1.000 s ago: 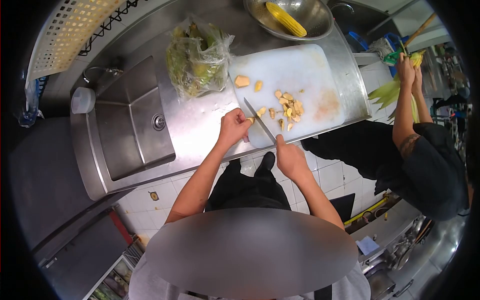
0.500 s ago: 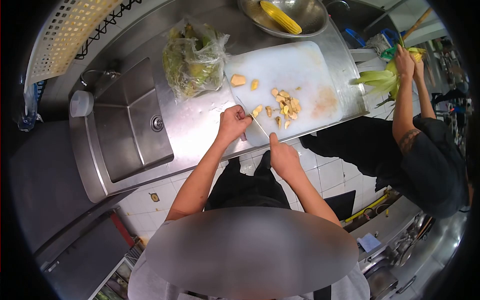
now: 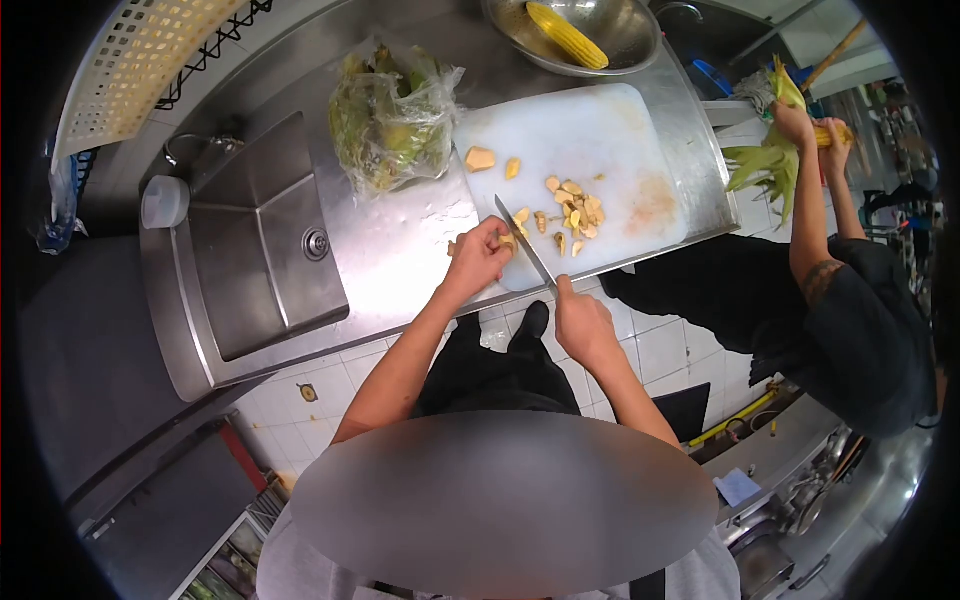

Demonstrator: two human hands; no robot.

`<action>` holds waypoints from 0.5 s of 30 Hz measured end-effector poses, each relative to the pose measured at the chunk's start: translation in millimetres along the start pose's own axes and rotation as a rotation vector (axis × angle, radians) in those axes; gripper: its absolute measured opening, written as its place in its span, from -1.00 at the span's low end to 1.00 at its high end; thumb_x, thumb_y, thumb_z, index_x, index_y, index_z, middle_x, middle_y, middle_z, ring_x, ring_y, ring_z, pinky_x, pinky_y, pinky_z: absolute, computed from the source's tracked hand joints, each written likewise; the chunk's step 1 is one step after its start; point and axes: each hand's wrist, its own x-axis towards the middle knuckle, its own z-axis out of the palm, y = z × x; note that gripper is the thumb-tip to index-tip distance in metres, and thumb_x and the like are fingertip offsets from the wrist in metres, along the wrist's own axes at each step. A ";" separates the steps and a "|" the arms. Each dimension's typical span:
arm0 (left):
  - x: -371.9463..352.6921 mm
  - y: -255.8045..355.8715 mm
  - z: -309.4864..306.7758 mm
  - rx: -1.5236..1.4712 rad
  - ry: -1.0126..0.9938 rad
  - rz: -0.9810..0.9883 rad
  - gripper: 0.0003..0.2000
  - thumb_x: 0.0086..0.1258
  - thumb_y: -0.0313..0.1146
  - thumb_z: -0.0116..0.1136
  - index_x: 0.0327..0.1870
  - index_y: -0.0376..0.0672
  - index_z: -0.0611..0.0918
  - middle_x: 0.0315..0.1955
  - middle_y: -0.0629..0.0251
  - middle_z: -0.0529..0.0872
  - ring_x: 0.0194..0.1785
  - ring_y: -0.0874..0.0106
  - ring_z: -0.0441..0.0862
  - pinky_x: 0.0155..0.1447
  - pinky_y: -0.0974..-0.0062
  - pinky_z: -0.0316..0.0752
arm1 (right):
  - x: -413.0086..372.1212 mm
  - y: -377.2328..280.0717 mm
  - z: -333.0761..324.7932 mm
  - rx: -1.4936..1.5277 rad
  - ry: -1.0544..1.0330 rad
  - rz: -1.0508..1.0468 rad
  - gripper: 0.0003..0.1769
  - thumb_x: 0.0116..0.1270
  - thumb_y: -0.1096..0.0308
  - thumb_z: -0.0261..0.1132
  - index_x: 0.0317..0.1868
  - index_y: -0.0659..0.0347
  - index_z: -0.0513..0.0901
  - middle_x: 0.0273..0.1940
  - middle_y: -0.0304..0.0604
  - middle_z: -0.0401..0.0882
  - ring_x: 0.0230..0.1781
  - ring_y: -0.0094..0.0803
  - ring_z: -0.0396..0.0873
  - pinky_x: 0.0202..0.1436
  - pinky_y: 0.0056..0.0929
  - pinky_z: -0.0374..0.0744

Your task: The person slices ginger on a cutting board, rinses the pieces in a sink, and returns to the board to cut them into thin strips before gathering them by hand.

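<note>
My left hand [image 3: 482,258] rests at the near left edge of a white cutting board [image 3: 600,115]. Its fingers are closed round a small piece of what looks like ginger [image 3: 508,242], mostly hidden. In my right hand [image 3: 585,320] is the handle of a knife [image 3: 527,240]. The blade lies slanted over the board, just right of my left fingertips, its tip pointing away from me. Several cut slices of ginger [image 3: 580,208] lie in a loose pile right of the blade. Two larger chunks, one a peeled ginger piece [image 3: 480,158], sit at the board's left side.
A plastic bag of corn [image 3: 390,125] stands left of the board. Behind it, a steel bowl [image 3: 630,55] holds a corn cob [image 3: 567,36]. The sink [image 3: 265,240] is at left. At right, a co-worker [image 3: 840,310] holds a cob and green husk.
The knife has turned so its blade face shows more, and my right hand has shifted slightly right and nearer me. The co-worker's hands have moved apart, one with husk, one with the cob.
</note>
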 end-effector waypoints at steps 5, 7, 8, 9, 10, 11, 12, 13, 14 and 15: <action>-6.5 4.7 8.2 0.074 0.062 0.059 -0.78 0.36 -0.54 0.24 0.00 -0.32 0.59 -0.63 0.25 0.61 -0.62 0.47 0.61 -0.49 0.39 0.48 | -18.3 -1.4 0.2 -0.005 -0.057 0.042 -0.69 0.33 0.57 0.15 0.08 0.35 0.40 -0.31 0.35 0.74 -0.20 0.36 0.74 -0.07 0.26 0.65; -6.4 2.5 8.2 0.074 0.069 0.069 -0.78 0.36 -0.55 0.24 0.00 -0.33 0.59 -0.64 0.23 0.60 -0.62 0.46 0.61 -0.48 0.39 0.48 | -19.0 -3.3 0.8 0.003 -0.072 0.044 -0.68 0.33 0.57 0.15 0.09 0.36 0.40 -0.28 0.35 0.74 -0.18 0.36 0.74 -0.06 0.26 0.65; -6.7 1.3 8.9 0.071 0.067 0.075 -0.78 0.36 -0.55 0.24 0.00 -0.33 0.59 -0.64 0.23 0.60 -0.62 0.46 0.62 -0.49 0.39 0.48 | -17.4 -2.6 3.7 0.006 -0.066 0.052 -0.68 0.33 0.57 0.16 0.09 0.36 0.40 -0.28 0.34 0.74 -0.17 0.35 0.74 -0.06 0.26 0.65; -6.7 0.0 9.6 0.068 0.066 0.081 -0.78 0.36 -0.56 0.23 0.00 -0.32 0.59 -0.64 0.23 0.60 -0.62 0.46 0.62 -0.49 0.39 0.48 | -13.0 -0.2 9.7 0.010 -0.059 0.059 -0.68 0.33 0.57 0.16 0.09 0.37 0.40 -0.27 0.34 0.74 -0.17 0.35 0.74 -0.06 0.26 0.65; -7.0 -1.2 9.8 0.066 0.065 0.087 -0.79 0.36 -0.57 0.23 0.00 -0.32 0.60 -0.64 0.23 0.60 -0.62 0.47 0.62 -0.49 0.40 0.48 | -7.8 2.0 16.4 0.014 -0.052 0.065 -0.68 0.34 0.57 0.16 0.09 0.37 0.40 -0.27 0.34 0.74 -0.16 0.34 0.74 -0.06 0.26 0.65; -7.0 -2.6 9.7 0.068 0.069 0.095 -0.78 0.36 -0.57 0.23 0.00 -0.32 0.60 -0.63 0.24 0.60 -0.62 0.47 0.61 -0.48 0.40 0.47 | 2.2 3.0 22.2 0.037 -0.017 0.036 -0.67 0.33 0.58 0.17 0.10 0.37 0.40 -0.27 0.34 0.74 -0.17 0.34 0.74 -0.06 0.26 0.65; -7.6 -4.0 9.6 0.071 0.072 0.101 -0.78 0.37 -0.57 0.23 0.01 -0.32 0.61 -0.63 0.25 0.59 -0.62 0.48 0.60 -0.48 0.41 0.47 | 15.8 3.8 28.0 0.062 0.018 0.007 -0.67 0.33 0.58 0.17 0.10 0.38 0.40 -0.28 0.34 0.73 -0.17 0.33 0.74 -0.06 0.26 0.65; -8.3 -6.2 10.2 0.073 0.074 0.109 -0.78 0.37 -0.58 0.23 0.01 -0.32 0.62 -0.62 0.26 0.59 -0.61 0.49 0.60 -0.48 0.42 0.47 | 25.7 5.7 32.8 0.086 0.054 -0.021 -0.66 0.33 0.58 0.17 0.10 0.38 0.40 -0.29 0.34 0.73 -0.18 0.33 0.74 -0.06 0.26 0.65; -8.4 -8.6 9.8 0.047 0.069 0.106 -0.79 0.37 -0.58 0.23 0.01 -0.31 0.62 -0.61 0.27 0.59 -0.61 0.50 0.58 -0.47 0.43 0.46 | 32.7 8.4 36.9 0.099 0.060 -0.028 -0.66 0.33 0.58 0.18 0.10 0.38 0.40 -0.30 0.34 0.73 -0.18 0.33 0.74 -0.06 0.26 0.65; -9.3 -10.0 7.8 0.022 0.067 0.103 -0.79 0.37 -0.58 0.23 0.01 -0.31 0.62 -0.61 0.29 0.59 -0.60 0.51 0.56 -0.46 0.44 0.46 | 39.0 8.8 37.9 0.112 0.066 -0.038 -0.66 0.33 0.58 0.18 0.11 0.38 0.40 -0.30 0.34 0.73 -0.19 0.32 0.74 -0.07 0.26 0.65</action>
